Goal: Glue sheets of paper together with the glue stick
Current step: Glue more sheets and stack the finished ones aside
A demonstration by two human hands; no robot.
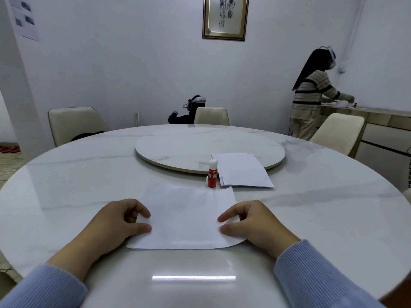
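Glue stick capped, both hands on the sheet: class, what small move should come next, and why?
Probably the right hand lets go of the sheet and reaches for the glue stick: it stands upright, capped and untouched just beyond the sheet, while the left hand can hold the paper.

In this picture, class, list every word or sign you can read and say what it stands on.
"GLUE STICK": white letters on the red glue stick, partly turned away.
Framed scroll on the wall: brush characters, too blurred to read.
Wall sheet: print too small.
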